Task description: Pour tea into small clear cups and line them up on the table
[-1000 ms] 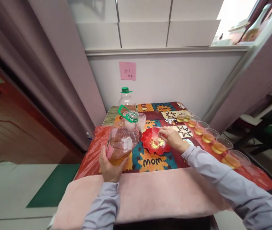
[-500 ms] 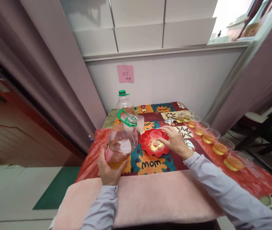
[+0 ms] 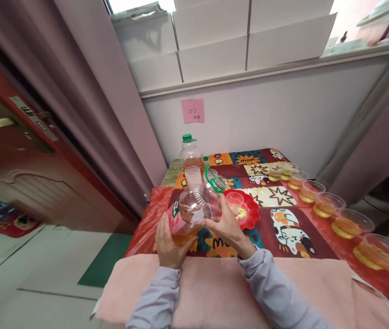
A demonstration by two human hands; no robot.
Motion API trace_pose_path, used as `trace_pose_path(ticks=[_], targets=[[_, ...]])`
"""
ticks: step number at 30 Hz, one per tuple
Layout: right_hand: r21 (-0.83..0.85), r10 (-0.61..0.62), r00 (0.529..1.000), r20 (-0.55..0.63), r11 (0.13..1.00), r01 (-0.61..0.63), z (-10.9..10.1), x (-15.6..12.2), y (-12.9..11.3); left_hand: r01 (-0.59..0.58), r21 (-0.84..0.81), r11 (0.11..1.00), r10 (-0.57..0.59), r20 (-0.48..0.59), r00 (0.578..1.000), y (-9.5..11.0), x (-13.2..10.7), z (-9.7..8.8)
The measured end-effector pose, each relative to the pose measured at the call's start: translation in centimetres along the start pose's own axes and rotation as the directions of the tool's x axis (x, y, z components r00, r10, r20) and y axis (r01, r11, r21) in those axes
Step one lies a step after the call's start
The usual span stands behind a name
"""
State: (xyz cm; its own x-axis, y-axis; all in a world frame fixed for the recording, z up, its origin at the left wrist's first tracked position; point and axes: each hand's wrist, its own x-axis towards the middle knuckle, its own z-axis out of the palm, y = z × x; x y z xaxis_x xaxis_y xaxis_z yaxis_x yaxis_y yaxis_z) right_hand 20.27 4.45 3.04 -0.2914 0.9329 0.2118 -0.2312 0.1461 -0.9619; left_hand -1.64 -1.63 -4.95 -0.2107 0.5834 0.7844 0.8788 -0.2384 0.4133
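A large clear plastic jug [image 3: 194, 208] with amber liquid is tilted to the right, its uncapped mouth with a green ring handle [image 3: 217, 183] leaning toward the red scalloped plate [image 3: 254, 219]. Low on the jug's left side, my left hand [image 3: 169, 244] grips it. My right hand [image 3: 227, 228] is closed around its upper right side. On the plate stands a clear plastic cup [image 3: 235, 199]; whether liquid is in it I cannot tell. Behind the jug rises a stack of clear cups [image 3: 193, 176].
Several cups of yellow liquid [image 3: 324, 205] line the table's right side. At the back left stands a second jug [image 3: 190, 153] with a green cap. A pink cloth [image 3: 221, 283] covers the front edge. The wall [image 3: 249, 114] is behind.
My right hand has left the cup on the plate and taken hold of the jug. The jug has gone from nearly upright to tipped rightward. The view has shifted left.
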Motion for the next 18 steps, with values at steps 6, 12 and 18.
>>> trace_pose_path(ticks=[6, 12, 18], targets=[[0.057, 0.027, 0.999, -0.046, 0.998, -0.024, -1.0, -0.2, 0.5, 0.424, -0.499, 0.755, -0.502, -0.026, 0.864, -0.2, 0.6, 0.4], [0.081, 0.066, 0.997, -0.049, 0.995, -0.062, -1.4, 0.0, 0.7, 0.657, -0.635, 0.406, -0.663, 0.291, 0.690, -2.2, 1.5, 1.4], [0.137, 0.142, 0.988, -0.055, 0.982, -0.133, -1.9, 0.3, 1.8, 0.704, -0.658, 0.268, -0.601, 0.457, 0.656, -1.9, 1.9, 1.2]])
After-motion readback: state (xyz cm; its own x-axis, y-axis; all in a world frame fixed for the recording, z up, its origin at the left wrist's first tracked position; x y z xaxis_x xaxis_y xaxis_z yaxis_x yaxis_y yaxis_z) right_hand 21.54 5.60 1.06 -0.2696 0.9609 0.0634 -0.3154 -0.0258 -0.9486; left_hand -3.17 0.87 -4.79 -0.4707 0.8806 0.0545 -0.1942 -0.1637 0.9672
